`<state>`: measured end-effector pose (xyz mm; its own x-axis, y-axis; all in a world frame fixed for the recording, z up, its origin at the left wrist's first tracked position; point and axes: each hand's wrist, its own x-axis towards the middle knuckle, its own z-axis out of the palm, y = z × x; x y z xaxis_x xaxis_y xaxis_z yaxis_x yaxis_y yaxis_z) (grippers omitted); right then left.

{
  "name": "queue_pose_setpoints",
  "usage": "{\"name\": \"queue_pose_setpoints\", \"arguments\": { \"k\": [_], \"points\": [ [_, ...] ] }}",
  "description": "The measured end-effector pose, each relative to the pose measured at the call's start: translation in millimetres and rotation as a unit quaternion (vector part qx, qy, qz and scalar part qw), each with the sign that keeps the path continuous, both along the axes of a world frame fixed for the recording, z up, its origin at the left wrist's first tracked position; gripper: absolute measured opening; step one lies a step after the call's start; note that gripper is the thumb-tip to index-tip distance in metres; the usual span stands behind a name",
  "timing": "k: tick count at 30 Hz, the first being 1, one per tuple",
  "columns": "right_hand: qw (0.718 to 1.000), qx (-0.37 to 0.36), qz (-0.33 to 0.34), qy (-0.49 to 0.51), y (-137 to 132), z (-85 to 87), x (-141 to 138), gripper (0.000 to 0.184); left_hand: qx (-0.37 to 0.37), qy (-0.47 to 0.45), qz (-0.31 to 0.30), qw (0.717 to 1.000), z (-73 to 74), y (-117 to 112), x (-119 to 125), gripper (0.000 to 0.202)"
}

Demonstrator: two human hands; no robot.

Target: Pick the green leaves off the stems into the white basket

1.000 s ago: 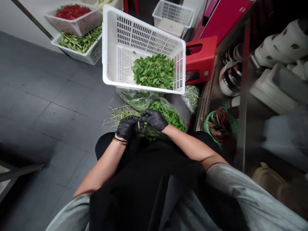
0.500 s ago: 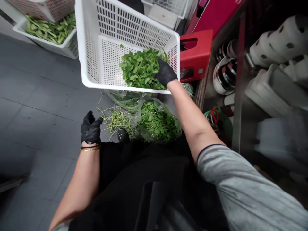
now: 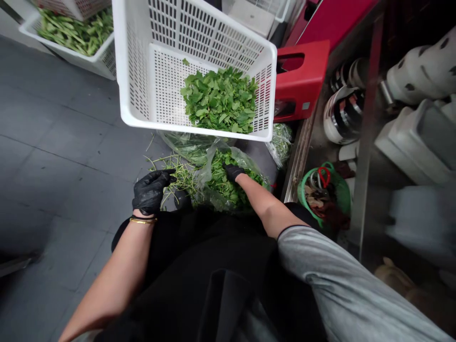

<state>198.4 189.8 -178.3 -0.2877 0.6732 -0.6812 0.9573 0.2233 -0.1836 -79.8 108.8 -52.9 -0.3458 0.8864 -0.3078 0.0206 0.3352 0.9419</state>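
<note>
Both my hands wear black gloves. My right hand (image 3: 232,171) reaches into a clear plastic bag (image 3: 208,171) of leafy green sprigs (image 3: 223,186) on the floor; its fingers are buried among the leaves. My left hand (image 3: 151,191) hovers at the bag's left side above a heap of bare green stems (image 3: 178,172), fingers apart and holding nothing. Ahead, a tilted white slatted basket (image 3: 142,76) holds a pile of picked green leaves (image 3: 221,99).
A red plastic stool (image 3: 302,78) stands right of the basket. A white basket of green pods (image 3: 74,35) sits at the far left. A metal shelf at right holds bowls (image 3: 340,116); a green basket (image 3: 322,190) sits below. Grey tiled floor (image 3: 53,142) stretches left.
My right hand has come back from the white basket, where it left leaves, down into the plastic bag. My left hand has shifted slightly right toward the stems.
</note>
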Motion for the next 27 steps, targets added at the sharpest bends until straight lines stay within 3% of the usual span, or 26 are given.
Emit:
{"name": "queue_pose_setpoints", "arguments": {
  "k": [4,8,15,19,24,27],
  "points": [
    [0.999,0.044,0.003,-0.017,-28.4,10.0,14.5,0.045,0.016,-0.016,-0.014,1.000,2.8,0.9,-0.1,0.018],
    [0.997,0.077,0.022,-0.023,-55.2,28.7,32.7,0.038,0.022,-0.015,-0.033,0.999,6.8,-0.9,6.9,0.019],
    [0.998,0.027,0.023,-0.057,-66.7,64.1,50.8,0.033,0.007,-0.025,-0.051,0.998,9.1,-24.2,26.7,0.028],
    [0.997,0.047,-0.001,-0.063,-72.1,96.6,66.7,0.037,-0.040,-0.052,-0.140,0.988,10.6,-47.5,43.4,0.036],
    [0.994,0.098,-0.030,-0.036,-83.4,141.1,78.0,0.038,-0.082,-0.106,-0.289,0.948,16.3,-70.2,68.8,0.036],
    [0.991,0.125,-0.054,-0.001,-99.2,161.3,67.8,0.037,-0.084,-0.152,-0.317,0.933,14.7,-78.5,84.6,0.039]
  ]
}}
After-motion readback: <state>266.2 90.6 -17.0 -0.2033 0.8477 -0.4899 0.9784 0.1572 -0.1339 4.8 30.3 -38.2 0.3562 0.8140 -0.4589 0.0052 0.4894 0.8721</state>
